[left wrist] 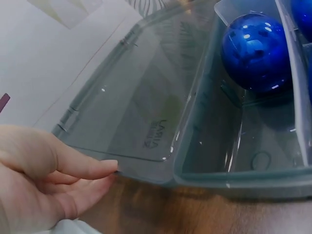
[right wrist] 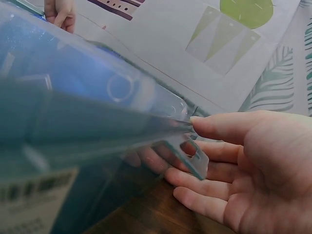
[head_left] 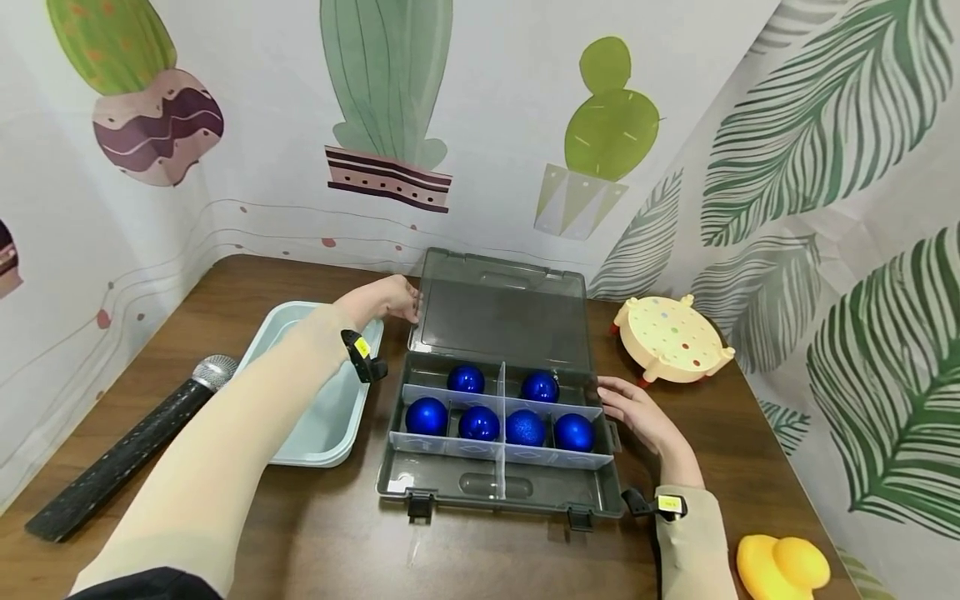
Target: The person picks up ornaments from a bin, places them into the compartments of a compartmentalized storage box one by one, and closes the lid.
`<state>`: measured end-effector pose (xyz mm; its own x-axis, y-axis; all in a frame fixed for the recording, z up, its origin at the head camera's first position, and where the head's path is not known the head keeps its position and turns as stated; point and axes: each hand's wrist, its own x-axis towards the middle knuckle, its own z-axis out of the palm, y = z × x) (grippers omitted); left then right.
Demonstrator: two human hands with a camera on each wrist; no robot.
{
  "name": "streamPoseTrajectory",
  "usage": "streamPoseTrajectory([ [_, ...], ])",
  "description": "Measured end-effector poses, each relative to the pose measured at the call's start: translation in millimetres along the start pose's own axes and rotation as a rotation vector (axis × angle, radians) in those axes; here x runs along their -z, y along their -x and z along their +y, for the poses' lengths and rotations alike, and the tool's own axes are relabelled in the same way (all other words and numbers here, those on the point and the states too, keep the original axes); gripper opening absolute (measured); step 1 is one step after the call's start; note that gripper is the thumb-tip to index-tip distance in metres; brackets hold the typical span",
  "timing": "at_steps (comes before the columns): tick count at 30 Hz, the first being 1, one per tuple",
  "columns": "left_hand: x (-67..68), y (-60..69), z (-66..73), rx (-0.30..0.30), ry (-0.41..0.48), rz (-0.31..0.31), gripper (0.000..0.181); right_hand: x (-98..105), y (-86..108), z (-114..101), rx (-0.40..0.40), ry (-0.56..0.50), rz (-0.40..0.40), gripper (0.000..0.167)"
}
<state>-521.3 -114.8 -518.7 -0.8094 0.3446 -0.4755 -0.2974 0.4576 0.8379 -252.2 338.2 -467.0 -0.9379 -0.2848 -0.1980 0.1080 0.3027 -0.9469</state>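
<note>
A grey translucent plastic storage box [head_left: 552, 490] stands on the table with its lid [head_left: 502, 321] tilted back at the rear. Several blue balls [head_left: 427, 416], some shiny and one glittery, sit in its divided compartments. At the lid's left edge is my left hand [head_left: 386, 298]; in the left wrist view its thumb and finger pinch the lid's corner. My right hand [head_left: 641, 417] holds the box's right side. In the right wrist view the thumb lies on the rim near a small side tab [right wrist: 191, 157], with the other fingers below it.
Left of the box is a light blue plastic basin [head_left: 318, 457], partly behind my left forearm. A black microphone [head_left: 127, 446] lies further left. A cream spotted round toy stool [head_left: 673, 337] is at the back right, and a yellow rubber duck [head_left: 780, 567] at the front right.
</note>
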Motion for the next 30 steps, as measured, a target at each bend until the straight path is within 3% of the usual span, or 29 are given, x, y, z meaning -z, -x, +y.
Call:
streamPoseTrajectory([
  [3,-4.6,24.3,15.0,-0.052,-0.041,0.025,0.064,0.0,0.0,0.1,0.002,-0.004,0.003,0.054],
  [4,-0.9,15.2,10.4,-0.073,-0.055,0.041,0.068,0.2,-0.1,0.2,0.003,0.0,-0.001,0.055],
  [9,-29.3,104.8,60.0,-0.098,-0.157,0.144,0.065,0.0,-0.2,-1.2,-0.004,0.012,-0.009,0.056],
  [11,-39.6,137.1,76.9,-0.104,-0.183,0.156,0.065,0.1,-0.2,-1.7,-0.004,0.007,-0.01,0.055],
  [14,-46.9,162.3,85.9,-0.147,-0.172,0.173,0.062,0.4,0.2,-1.7,-0.004,-0.002,-0.009,0.055],
  [21,-50.1,177.0,83.6,-0.224,-0.09,0.196,0.05,0.2,0.1,-1.4,-0.009,0.006,-0.006,0.054],
  [30,-54.2,191.8,81.6,-0.258,-0.028,0.227,0.045,0.1,1.0,-4.7,-0.013,0.031,-0.01,0.055],
])
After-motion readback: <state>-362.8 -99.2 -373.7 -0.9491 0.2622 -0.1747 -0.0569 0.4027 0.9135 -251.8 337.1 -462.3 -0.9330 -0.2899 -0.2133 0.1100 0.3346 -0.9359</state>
